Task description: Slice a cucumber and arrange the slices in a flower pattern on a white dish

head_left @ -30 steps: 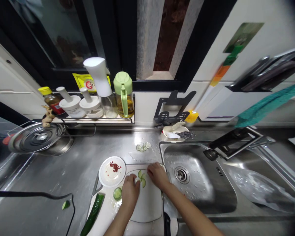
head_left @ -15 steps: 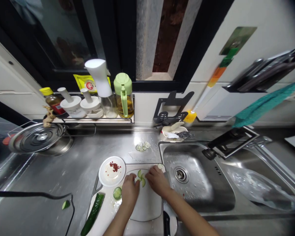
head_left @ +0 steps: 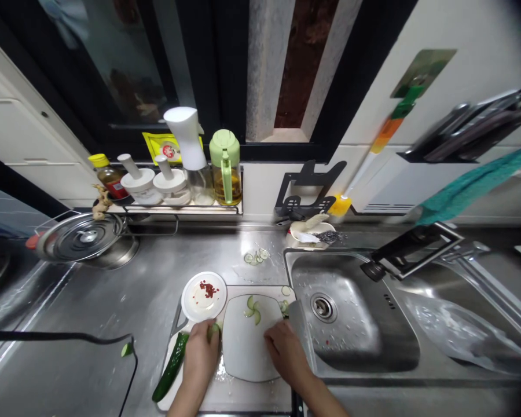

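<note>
1. White square plate sits on the cutting board (spot unchanged).
2. Both hands have pulled back from the plate's top. The left hand is now at its left, fingertips on a loose cucumber slice, pinch unclear. The right hand is loosely curled at the right rim, holding nothing.
3. Fanned slices now lie uncovered, so that placement looks done.

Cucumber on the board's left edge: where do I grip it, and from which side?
Probably mid-length, fingers pinching across the cucumber from above and from its left. It lies flat and slanted, with its far end beside the left hand and its near end at the left edge of the cutting board. Its left side faces the steel counter, while the hand crowds the right.
</note>
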A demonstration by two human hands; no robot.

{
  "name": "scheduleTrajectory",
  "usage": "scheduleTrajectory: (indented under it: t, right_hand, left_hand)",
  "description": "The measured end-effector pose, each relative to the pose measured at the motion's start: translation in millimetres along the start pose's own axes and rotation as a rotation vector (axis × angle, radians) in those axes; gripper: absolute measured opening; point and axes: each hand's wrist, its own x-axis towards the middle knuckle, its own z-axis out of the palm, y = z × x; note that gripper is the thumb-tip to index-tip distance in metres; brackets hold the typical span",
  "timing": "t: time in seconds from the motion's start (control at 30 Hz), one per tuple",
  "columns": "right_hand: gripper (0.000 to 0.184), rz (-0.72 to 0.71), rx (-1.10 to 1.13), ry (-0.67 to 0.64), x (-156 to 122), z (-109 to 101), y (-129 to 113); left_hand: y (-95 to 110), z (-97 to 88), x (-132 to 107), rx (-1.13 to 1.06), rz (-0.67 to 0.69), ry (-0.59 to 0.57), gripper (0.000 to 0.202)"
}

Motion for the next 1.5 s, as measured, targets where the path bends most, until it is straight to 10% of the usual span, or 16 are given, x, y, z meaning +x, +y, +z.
scheduleTrajectory:
  t: [0.47,0.9,1.33,1.5]
  right_hand:
    - [0.019,0.015,0.015,-0.001,-49.0,38.0,-12.5]
    - [0.019,0.001,0.053,0.010,-48.6,30.4,-26.5]
    - [0.036,-0.049,0.462,0.071,9.5,30.6,-53.3]
    - [0.012,0.105,0.553,0.030,26.2,20.3,-57.5]
  left_hand:
    - [-17.9,-0.5,-8.9,0.110,-0.025,0.004,0.034]
    - [-5.8,-11.4,-11.0,0.105,-0.047,0.009,0.025]
    - [-3.0,-18.8,-9.8,-0.358,-0.015,-0.210,0.024]
    - [14.6,-7.5,-7.1,-0.588,-0.110,-0.334,0.030]
